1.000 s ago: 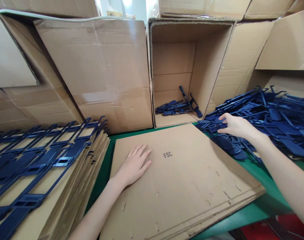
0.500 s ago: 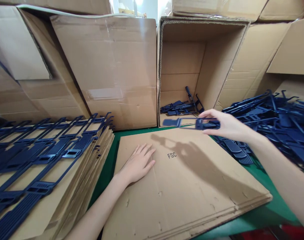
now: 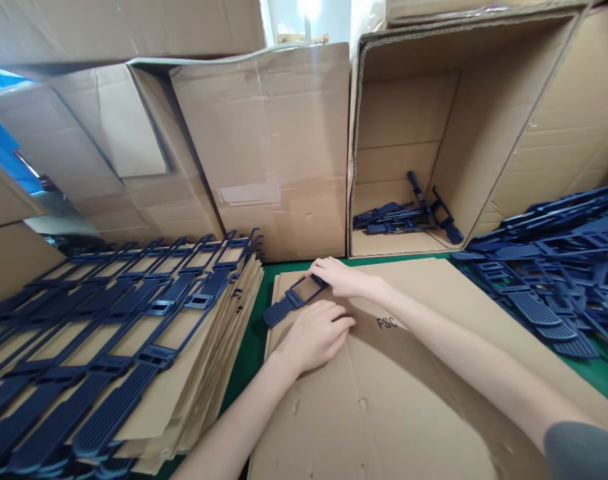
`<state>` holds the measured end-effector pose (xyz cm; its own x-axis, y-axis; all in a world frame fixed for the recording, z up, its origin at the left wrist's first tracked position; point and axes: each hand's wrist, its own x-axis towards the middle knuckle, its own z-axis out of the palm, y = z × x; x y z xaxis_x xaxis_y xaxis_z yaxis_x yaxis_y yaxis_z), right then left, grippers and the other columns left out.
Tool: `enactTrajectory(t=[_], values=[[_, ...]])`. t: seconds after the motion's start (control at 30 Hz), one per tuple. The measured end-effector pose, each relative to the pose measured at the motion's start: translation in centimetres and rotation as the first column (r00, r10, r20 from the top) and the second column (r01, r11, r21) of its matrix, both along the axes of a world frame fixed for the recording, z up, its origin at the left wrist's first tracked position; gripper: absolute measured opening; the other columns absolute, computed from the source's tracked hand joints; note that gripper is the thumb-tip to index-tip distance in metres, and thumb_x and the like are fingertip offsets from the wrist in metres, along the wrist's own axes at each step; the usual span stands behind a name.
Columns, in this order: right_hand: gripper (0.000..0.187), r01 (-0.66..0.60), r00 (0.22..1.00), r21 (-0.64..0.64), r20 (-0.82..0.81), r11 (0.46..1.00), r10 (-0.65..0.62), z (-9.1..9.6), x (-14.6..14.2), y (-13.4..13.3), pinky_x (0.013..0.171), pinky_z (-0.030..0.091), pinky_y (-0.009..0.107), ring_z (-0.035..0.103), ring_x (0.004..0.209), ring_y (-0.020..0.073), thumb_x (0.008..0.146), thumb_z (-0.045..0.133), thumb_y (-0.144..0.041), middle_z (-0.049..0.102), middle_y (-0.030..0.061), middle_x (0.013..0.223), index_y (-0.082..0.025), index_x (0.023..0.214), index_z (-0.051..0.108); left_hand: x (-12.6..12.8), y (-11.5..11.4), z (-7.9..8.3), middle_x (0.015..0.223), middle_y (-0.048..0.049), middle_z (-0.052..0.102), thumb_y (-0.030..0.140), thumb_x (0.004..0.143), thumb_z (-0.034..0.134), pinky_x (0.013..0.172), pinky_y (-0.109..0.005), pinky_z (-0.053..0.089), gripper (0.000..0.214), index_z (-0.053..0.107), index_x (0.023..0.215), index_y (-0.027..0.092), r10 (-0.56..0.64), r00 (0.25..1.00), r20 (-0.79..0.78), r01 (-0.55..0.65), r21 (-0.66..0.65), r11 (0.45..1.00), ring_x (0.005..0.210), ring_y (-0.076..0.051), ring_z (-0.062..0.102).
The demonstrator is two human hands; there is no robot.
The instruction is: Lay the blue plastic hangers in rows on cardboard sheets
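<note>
My right hand (image 3: 340, 276) is closed on a dark blue plastic handle strip (image 3: 294, 298) and holds it at the far left corner of a flat brown cardboard sheet (image 3: 434, 373) marked FSC. One end of the strip juts past the sheet's left edge. My left hand (image 3: 314, 335) lies flat on the sheet just below the strip, fingers stretched out.
At the left a stack of cardboard sheets (image 3: 184, 393) carries several blue strips. A heap of loose blue strips (image 3: 554, 267) lies at the right on the green table (image 3: 251, 347). An open box (image 3: 464, 127) on its side at the back holds several strips. Closed boxes (image 3: 264, 147) stand behind.
My right hand lifted a blue strip from the right-hand heap and carried it left across the sheet to its far left corner. The left hand stayed flat on the sheet.
</note>
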<state>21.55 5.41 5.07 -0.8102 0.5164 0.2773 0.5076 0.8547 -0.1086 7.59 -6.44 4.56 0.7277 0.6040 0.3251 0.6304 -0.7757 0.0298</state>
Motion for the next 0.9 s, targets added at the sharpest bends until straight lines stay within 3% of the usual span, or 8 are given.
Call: enactTrajectory(t=[0.07,0.13,0.23,0.3,0.5,0.63,0.8,0.9], values=[[0.04,0.006,0.998,0.064,-0.067,0.998,-0.002,-1.0,-0.2,0.1,0.095,0.036,0.039,0.049,0.109,0.0232,0.077,0.049,0.0,0.054,0.0109,0.119,-0.017,0.113,0.056,-0.2,0.1,0.4,0.104,-0.006,0.065,0.017,0.092,0.042,0.094,-0.038,0.044,0.026,0.064,0.107,0.02,0.048,0.996,0.072,-0.053,0.069,0.996,0.103,-0.021,0.056],[0.028,0.091,0.987,0.104,-0.139,0.99,-0.076,-1.6,0.0,0.0,0.092,0.036,0.039,0.049,0.106,0.0235,0.084,0.048,-0.007,0.055,0.0107,0.116,-0.018,0.108,0.058,-0.8,0.5,0.6,0.108,-0.0073,0.064,0.015,0.09,0.043,0.095,-0.04,0.042,0.028,0.061,0.111,0.019,0.21,0.967,0.143,-0.227,0.116,0.967,0.106,-0.023,0.054],[0.023,0.228,0.96,0.077,-0.185,0.971,-0.211,-1.7,0.3,-0.1,0.083,0.038,0.036,0.054,0.095,0.0233,0.084,0.046,-0.006,0.058,0.0104,0.1,-0.017,0.097,0.061,-2.0,1.2,0.4,0.115,-0.011,0.06,0.015,0.087,0.047,0.092,-0.043,0.043,0.033,0.057,0.118,0.017,0.536,0.832,0.139,-0.551,0.112,0.827,0.11,-0.028,0.051],[0.02,0.245,0.954,0.041,-0.189,0.969,-0.233,-1.7,0.4,-0.2,0.077,0.04,0.033,0.056,0.087,0.0223,0.084,0.046,-0.006,0.059,0.0096,0.089,-0.016,0.088,0.063,-2.8,1.5,0.1,0.113,-0.0116,0.059,0.018,0.087,0.048,0.088,-0.043,0.045,0.03,0.059,0.116,0.017,0.648,0.759,0.065,-0.651,0.08,0.755,0.108,-0.029,0.052],[0.016,0.099,0.971,-0.05,-0.213,0.994,-0.108,-1.9,0.4,0.3,0.077,0.045,0.027,0.06,0.086,0.0171,0.084,0.053,-0.011,0.062,0.007,0.095,-0.016,0.093,0.066,-3.0,1.4,0.4,0.116,-0.0089,0.06,0.03,0.087,0.057,0.085,-0.038,0.046,0.036,0.055,0.122,0.021,0.644,0.765,-0.022,-0.644,0.001,0.765,0.107,-0.029,0.053],[0.024,0.029,0.971,-0.069,-0.236,0.997,-0.045,-2.0,1.3,0.9,0.086,0.045,0.028,0.058,0.096,0.0168,0.081,0.055,-0.008,0.06,0.0075,0.105,-0.016,0.103,0.064,-2.8,1.3,0.8,0.111,-0.0071,0.065,0.024,0.088,0.055,0.083,-0.035,0.046,0.034,0.055,0.122,0.021,0.635,0.772,-0.027,-0.636,-0.006,0.772,0.102,-0.027,0.057],[0.033,0.081,0.96,-0.033,-0.266,0.996,-0.087,-1.1,2.9,1.3,0.091,0.044,0.036,0.056,0.104,0.0215,0.078,0.053,-0.004,0.058,0.0101,0.112,-0.017,0.107,0.062,-2.5,1.3,1.3,0.097,-0.0047,0.071,0.024,0.093,0.045,0.07,-0.03,0.048,0.027,0.057,0.118,0.025,0.662,0.749,0.02,-0.66,-0.064,0.749,0.086,-0.025,0.067],[0.034,0.196,0.927,0.057,-0.337,0.979,-0.166,0.2,3.6,1.1,0.096,0.039,0.042,0.05,0.116,0.0262,0.078,0.058,-0.011,0.054,0.0124,0.123,-0.018,0.112,0.059,-2.2,1.1,1.7,0.092,-0.0043,0.072,0.023,0.096,0.039,0.069,-0.029,0.048,0.032,0.054,0.124,0.027,0.694,0.714,0.091,-0.688,-0.091,0.72,0.082,-0.024,0.069]])
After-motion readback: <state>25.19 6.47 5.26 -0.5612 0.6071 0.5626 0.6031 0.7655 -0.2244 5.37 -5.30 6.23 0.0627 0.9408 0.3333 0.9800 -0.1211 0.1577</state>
